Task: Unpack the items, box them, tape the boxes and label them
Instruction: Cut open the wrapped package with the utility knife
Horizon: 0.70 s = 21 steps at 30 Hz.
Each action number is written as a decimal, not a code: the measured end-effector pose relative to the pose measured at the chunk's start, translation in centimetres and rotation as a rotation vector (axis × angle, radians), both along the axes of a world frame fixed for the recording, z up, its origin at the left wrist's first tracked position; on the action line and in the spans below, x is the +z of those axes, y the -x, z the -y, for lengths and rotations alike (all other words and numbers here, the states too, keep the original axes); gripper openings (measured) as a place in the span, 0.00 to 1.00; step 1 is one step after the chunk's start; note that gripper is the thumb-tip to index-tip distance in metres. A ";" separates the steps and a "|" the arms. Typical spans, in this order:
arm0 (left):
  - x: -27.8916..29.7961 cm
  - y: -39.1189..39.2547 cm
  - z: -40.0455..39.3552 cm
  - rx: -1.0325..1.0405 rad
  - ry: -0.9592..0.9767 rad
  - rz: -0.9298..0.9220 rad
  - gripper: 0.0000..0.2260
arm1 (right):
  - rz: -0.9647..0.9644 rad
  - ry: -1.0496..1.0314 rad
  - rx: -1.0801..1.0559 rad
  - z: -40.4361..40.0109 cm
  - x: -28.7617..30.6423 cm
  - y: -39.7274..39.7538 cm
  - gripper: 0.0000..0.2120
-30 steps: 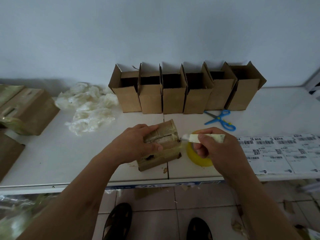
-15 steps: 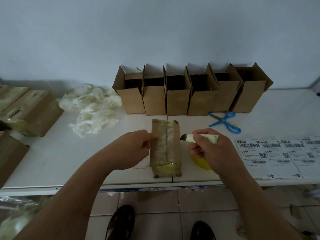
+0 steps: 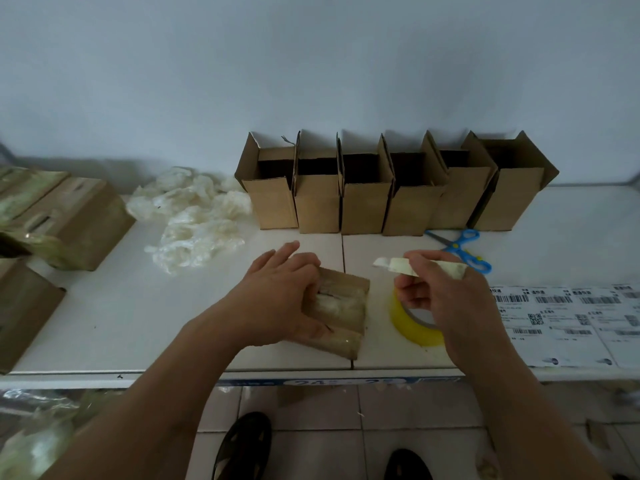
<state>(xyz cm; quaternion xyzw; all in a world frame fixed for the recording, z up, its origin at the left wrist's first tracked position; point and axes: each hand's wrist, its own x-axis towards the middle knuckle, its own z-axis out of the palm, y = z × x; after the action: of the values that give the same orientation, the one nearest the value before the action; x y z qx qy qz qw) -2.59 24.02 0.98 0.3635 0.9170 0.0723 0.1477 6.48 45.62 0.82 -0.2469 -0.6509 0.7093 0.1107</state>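
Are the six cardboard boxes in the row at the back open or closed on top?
Open. The cardboard boxes stand upright with top flaps raised and dark interiors showing. Whether anything is inside, I cannot tell.

Both hands forward, fingers curled.

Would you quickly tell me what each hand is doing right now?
Left hand: grips the wrapped package.
Right hand: holds a utility knife.
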 end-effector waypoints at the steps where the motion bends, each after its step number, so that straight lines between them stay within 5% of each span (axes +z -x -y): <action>1: 0.0 0.1 0.0 0.043 -0.016 -0.008 0.22 | -0.003 0.005 -0.004 0.0 -0.1 -0.2 0.06; 9: -0.2 0.4 0.4 0.220 -0.133 0.099 0.46 | 0.012 -0.016 0.039 1.1 -0.4 -0.4 0.06; 21: -0.4 0.9 0.7 0.214 -0.144 0.159 0.46 | 0.017 -0.062 0.118 1.4 -0.8 0.2 0.07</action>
<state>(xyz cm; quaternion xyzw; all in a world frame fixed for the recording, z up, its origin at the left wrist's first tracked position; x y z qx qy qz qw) -3.51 23.34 0.63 0.2665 0.9282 0.1820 0.1850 6.25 44.24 -0.03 -0.2104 -0.6869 0.6920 0.0707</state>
